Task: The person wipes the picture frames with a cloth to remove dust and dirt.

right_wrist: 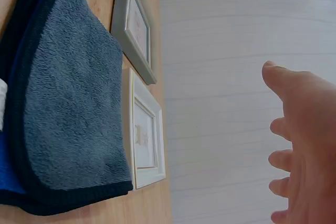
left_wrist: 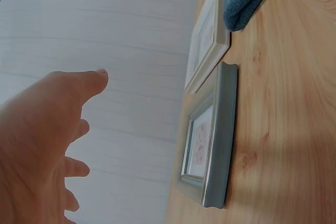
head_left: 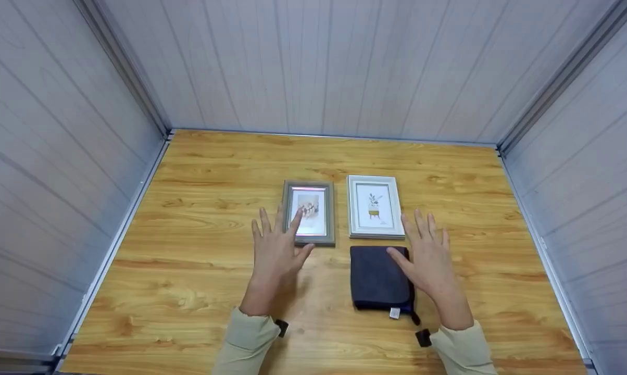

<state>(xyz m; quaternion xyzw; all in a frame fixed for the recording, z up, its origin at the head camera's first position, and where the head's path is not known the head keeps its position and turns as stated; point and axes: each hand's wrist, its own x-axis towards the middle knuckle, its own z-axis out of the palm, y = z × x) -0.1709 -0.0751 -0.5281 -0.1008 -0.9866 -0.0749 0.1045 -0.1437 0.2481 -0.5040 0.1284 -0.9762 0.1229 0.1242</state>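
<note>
Both hands hover over the table with spread fingers, holding nothing. My left hand [head_left: 276,252] is nearest to a grey-green picture frame [head_left: 329,219], its fingers overlapping that frame's left side in the head view. To the right lies a white picture frame [head_left: 352,208] with a drawing of a potted plant. In front of it is a folded dark grey-blue cloth [head_left: 378,276] with dark edging and a small white tag. My right hand [head_left: 430,260] is by the cloth's right side, its thumb overlapping the cloth. In the left wrist view the grey-green frame [left_wrist: 223,135] lies flat, apart from the hand.
The wood-grain table [head_left: 188,281] is bordered by pale panel walls [head_left: 303,67] at the back and both sides. Metal strips run along its left and right edges. A small black piece [head_left: 281,328] shows at the left cuff, another [head_left: 423,338] at the right.
</note>
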